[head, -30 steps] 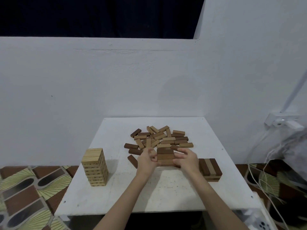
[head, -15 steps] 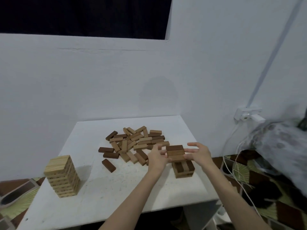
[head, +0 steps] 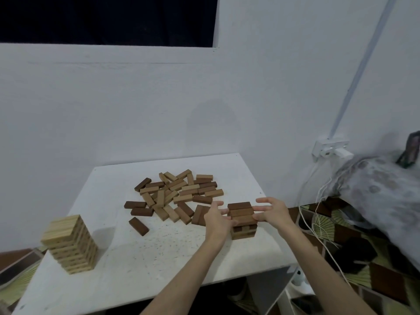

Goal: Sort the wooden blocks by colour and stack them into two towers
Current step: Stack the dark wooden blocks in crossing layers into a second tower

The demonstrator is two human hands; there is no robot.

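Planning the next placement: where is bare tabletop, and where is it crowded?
Bare: the near strip of the table between the light tower and the dark tower; also the far edge behind the loose pile. Crowded: the pile, and around the dark tower, flanked by the left hand and right hand.

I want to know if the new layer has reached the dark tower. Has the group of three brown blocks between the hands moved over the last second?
Yes. The three brown blocks went from beside the loose pile rightward onto the dark tower.

Head-worn view, forward and downward
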